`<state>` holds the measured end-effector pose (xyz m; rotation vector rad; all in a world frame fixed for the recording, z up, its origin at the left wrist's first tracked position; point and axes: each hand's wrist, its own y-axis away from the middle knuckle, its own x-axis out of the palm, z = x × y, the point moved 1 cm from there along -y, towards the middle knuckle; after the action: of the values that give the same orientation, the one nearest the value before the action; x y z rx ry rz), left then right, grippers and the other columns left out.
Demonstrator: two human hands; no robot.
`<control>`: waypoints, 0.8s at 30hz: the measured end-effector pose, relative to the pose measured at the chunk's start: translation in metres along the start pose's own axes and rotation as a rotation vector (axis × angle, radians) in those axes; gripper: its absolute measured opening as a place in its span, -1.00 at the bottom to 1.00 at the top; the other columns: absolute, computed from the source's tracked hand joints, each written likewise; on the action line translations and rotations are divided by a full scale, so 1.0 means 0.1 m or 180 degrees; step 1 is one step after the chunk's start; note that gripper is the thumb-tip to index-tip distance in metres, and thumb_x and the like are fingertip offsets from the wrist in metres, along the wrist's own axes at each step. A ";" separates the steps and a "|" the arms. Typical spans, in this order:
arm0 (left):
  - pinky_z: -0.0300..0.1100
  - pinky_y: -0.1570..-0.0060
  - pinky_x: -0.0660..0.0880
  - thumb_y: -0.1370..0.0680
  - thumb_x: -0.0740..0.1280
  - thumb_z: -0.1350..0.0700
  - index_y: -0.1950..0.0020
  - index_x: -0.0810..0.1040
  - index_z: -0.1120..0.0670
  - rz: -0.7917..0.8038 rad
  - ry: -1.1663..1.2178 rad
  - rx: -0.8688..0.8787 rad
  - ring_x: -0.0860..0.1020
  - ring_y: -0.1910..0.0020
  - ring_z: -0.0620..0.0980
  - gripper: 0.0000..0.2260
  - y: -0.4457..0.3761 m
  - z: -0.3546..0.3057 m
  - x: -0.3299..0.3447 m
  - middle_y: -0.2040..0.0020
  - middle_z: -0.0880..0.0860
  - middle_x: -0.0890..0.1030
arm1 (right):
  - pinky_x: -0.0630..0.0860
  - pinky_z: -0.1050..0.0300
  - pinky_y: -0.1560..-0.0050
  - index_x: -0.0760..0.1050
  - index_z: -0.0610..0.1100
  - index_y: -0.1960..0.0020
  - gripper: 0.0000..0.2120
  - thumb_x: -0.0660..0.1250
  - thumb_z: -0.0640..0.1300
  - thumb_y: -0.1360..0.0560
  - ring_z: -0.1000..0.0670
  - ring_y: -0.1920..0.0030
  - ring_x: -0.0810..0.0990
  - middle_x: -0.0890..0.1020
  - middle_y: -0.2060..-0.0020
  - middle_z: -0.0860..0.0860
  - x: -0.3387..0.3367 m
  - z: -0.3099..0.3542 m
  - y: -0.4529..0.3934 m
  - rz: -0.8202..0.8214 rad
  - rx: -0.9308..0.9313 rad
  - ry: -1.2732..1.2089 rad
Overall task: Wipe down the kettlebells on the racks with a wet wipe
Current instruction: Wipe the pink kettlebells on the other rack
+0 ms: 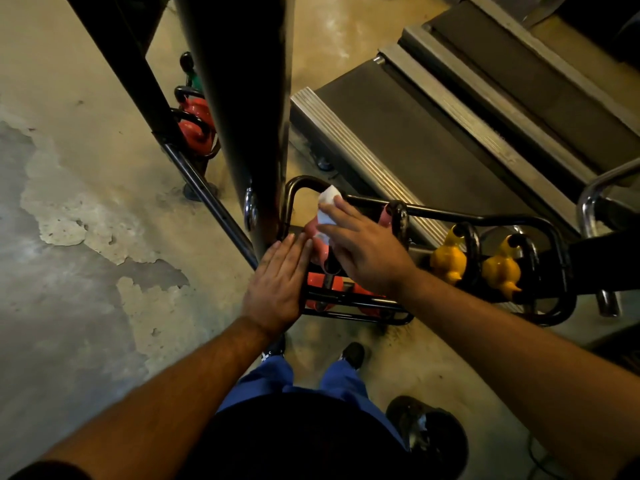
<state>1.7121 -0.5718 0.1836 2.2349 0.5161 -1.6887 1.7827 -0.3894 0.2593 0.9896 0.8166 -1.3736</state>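
A black tube rack [485, 219] holds kettlebells just in front of my feet. At its left end sits a pink kettlebell [313, 233], mostly covered by my hands. My right hand [367, 249] lies flat over it with straight fingers, pressing a white wet wipe [329, 202] against its top. My left hand [277, 285] rests flat with straight fingers against the pink kettlebell's left side. A second pink kettlebell [389, 216] and two yellow kettlebells [448, 259] [502, 270] stand further right. Orange-red kettlebells [320, 282] sit on the lower tier.
A thick black post [249, 109] rises just left of the rack, with red kettlebells [192, 128] behind it. Treadmill decks [433, 133] run along the far side. A black bin [427, 436] stands by my right foot. The concrete floor [86, 202] to the left is patchy.
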 end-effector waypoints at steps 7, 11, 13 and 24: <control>0.08 -0.54 0.16 -0.68 -0.30 -0.08 -0.51 0.33 0.26 0.0095 -0.0228 -0.0031 0.31 -0.52 0.17 -0.33 -0.03 -0.05 -0.02 -0.49 0.24 0.38 | 0.30 -0.05 -0.47 0.36 -0.08 -0.52 -0.57 0.16 -0.07 -0.66 -0.06 -0.61 0.09 0.24 -0.59 -0.04 0.05 -0.12 0.00 -0.0234 0.0193 -0.0011; 0.02 -0.59 -0.03 -0.62 -0.08 0.00 -0.61 0.11 0.16 0.0130 -0.0271 0.0084 0.08 -0.61 0.06 -0.44 -0.16 -0.06 -0.08 -0.60 0.16 0.17 | 0.31 0.01 -0.41 0.42 -0.05 -0.47 -0.60 0.20 -0.09 -0.64 -0.04 -0.61 0.10 0.25 -0.58 0.00 0.10 -0.15 0.08 -0.0226 0.0017 -0.0068; 0.00 -0.59 -0.06 -0.63 0.06 0.08 -0.62 0.04 0.11 0.0167 -0.0231 0.0161 0.03 -0.62 0.03 -0.44 -0.26 -0.06 -0.12 -0.62 0.13 0.10 | 0.36 -0.06 -0.43 0.41 -0.07 -0.48 -0.59 0.19 -0.10 -0.64 -0.04 -0.61 0.11 0.27 -0.58 -0.01 0.10 -0.15 0.07 -0.0293 0.0065 -0.0143; 0.02 -0.59 -0.12 -0.66 0.12 -0.01 -0.62 -0.18 0.03 0.0703 -0.0793 0.0221 -0.05 -0.62 0.07 -0.36 -0.44 -0.10 -0.14 -0.64 0.10 -0.08 | 0.30 -0.08 -0.52 0.41 -0.08 -0.49 -0.60 0.16 -0.14 -0.67 -0.02 -0.57 0.23 0.31 -0.56 -0.02 -0.01 -0.13 -0.20 -0.0312 0.0367 -0.0333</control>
<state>1.6974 -0.5299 0.1995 2.0001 0.1479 -1.8534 1.7637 -0.3760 0.2536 0.9677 0.7222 -1.5579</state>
